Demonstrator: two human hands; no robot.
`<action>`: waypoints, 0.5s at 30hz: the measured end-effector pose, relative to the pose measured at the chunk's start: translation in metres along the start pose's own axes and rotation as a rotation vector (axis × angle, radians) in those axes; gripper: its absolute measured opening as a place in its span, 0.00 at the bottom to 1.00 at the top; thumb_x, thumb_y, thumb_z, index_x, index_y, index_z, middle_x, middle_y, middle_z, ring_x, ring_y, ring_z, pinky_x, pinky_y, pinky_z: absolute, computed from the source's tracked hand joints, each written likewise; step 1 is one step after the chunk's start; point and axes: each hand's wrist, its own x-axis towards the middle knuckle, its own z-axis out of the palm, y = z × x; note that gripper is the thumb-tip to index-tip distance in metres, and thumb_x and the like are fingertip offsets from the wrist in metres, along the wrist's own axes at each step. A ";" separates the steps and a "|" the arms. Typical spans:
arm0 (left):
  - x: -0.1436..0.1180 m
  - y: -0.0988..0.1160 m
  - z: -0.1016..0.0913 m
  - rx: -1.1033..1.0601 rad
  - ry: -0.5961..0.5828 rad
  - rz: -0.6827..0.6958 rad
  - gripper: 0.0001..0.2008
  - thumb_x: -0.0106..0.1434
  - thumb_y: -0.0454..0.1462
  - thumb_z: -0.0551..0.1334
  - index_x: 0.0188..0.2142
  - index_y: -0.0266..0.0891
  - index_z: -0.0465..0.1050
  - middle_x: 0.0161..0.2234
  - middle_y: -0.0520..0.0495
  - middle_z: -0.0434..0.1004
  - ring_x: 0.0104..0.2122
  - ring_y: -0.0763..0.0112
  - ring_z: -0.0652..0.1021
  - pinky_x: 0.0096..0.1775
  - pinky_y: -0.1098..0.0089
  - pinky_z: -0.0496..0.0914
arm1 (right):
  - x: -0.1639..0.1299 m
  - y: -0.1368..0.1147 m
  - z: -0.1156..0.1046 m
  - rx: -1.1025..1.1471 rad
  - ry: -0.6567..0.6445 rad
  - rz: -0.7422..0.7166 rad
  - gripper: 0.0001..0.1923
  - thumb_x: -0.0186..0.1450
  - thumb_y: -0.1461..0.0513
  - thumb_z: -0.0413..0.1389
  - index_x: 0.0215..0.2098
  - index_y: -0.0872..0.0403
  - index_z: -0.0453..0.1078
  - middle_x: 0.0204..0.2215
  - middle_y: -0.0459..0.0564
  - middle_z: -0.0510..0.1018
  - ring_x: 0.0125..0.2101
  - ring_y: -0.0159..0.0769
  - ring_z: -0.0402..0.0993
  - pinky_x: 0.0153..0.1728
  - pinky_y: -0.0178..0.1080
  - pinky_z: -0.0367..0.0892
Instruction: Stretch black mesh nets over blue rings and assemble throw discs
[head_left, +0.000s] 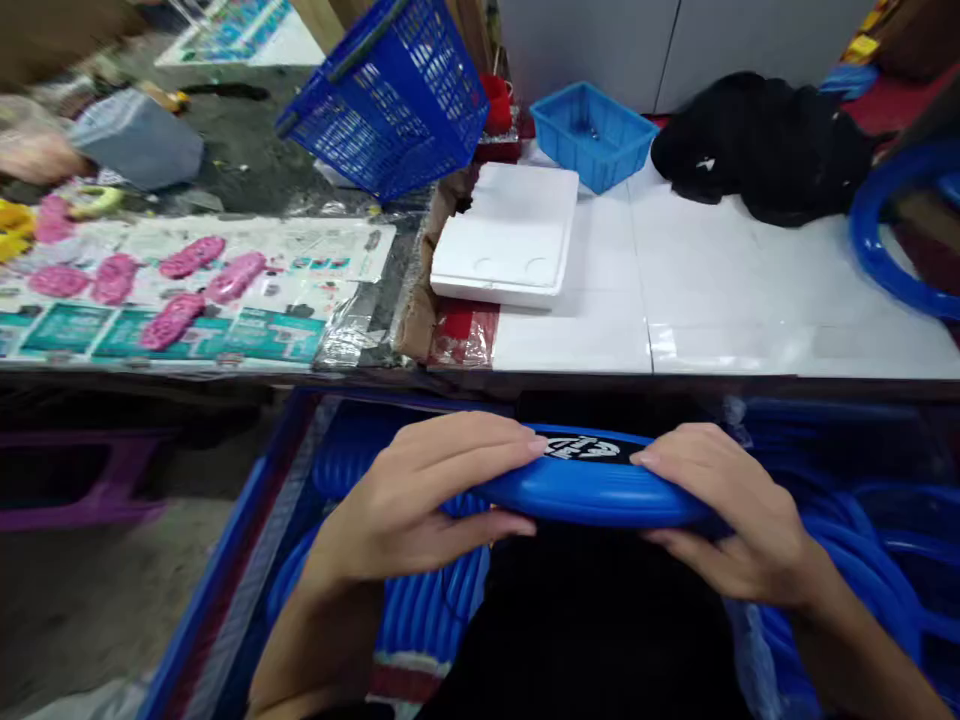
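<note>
Both my hands grip a glossy blue plastic ring (600,497), seen nearly edge-on in front of my body. A black label (622,447) with white print lies along its upper side. My left hand (420,500) clasps the left part, fingers over the top and thumb below. My right hand (720,500) closes on the right part the same way, its fingertips at the label's right end. The ring's far side is hidden. Below and around my arms, more blue rings (847,570) lie stacked in a blue-edged bin (217,560).
On the white worktop are a white foam block (510,230), a light-blue tray (592,135), black cloth (765,150) and another blue ring (870,225). A blue basket (397,100) leans at the back. Pink oval pieces (191,257) lie left, near another person's blurred hand (37,150).
</note>
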 end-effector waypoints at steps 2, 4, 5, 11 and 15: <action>-0.006 -0.003 0.006 -0.027 0.050 -0.042 0.25 0.66 0.39 0.74 0.61 0.35 0.76 0.51 0.36 0.85 0.51 0.59 0.85 0.54 0.62 0.80 | 0.001 -0.005 -0.005 -0.044 0.002 0.030 0.33 0.64 0.68 0.67 0.65 0.59 0.67 0.54 0.61 0.80 0.54 0.49 0.77 0.58 0.56 0.71; -0.010 -0.005 0.012 -0.044 0.085 -0.059 0.25 0.66 0.38 0.74 0.61 0.36 0.76 0.51 0.37 0.85 0.51 0.58 0.85 0.53 0.62 0.81 | 0.004 -0.011 -0.009 -0.087 -0.005 0.051 0.32 0.64 0.68 0.66 0.65 0.58 0.67 0.54 0.61 0.80 0.54 0.50 0.77 0.58 0.56 0.72; -0.010 -0.005 0.015 -0.050 0.098 -0.058 0.26 0.66 0.38 0.74 0.62 0.37 0.76 0.51 0.37 0.85 0.51 0.58 0.85 0.53 0.62 0.81 | 0.006 -0.014 -0.010 -0.117 -0.012 0.055 0.31 0.65 0.67 0.66 0.65 0.58 0.67 0.54 0.60 0.81 0.54 0.50 0.77 0.58 0.55 0.72; 0.005 -0.001 0.026 -0.089 0.098 -0.006 0.23 0.67 0.36 0.73 0.60 0.34 0.77 0.52 0.37 0.85 0.51 0.61 0.85 0.55 0.65 0.80 | 0.025 -0.034 -0.010 -0.152 -0.102 0.126 0.26 0.70 0.62 0.65 0.64 0.57 0.68 0.56 0.59 0.81 0.55 0.48 0.78 0.57 0.51 0.74; 0.013 0.001 0.028 -0.132 0.044 -0.002 0.25 0.67 0.34 0.73 0.61 0.33 0.76 0.52 0.38 0.85 0.51 0.62 0.85 0.56 0.67 0.79 | 0.031 -0.038 -0.011 -0.151 -0.131 0.167 0.23 0.72 0.59 0.63 0.64 0.55 0.69 0.56 0.57 0.82 0.53 0.48 0.80 0.55 0.51 0.75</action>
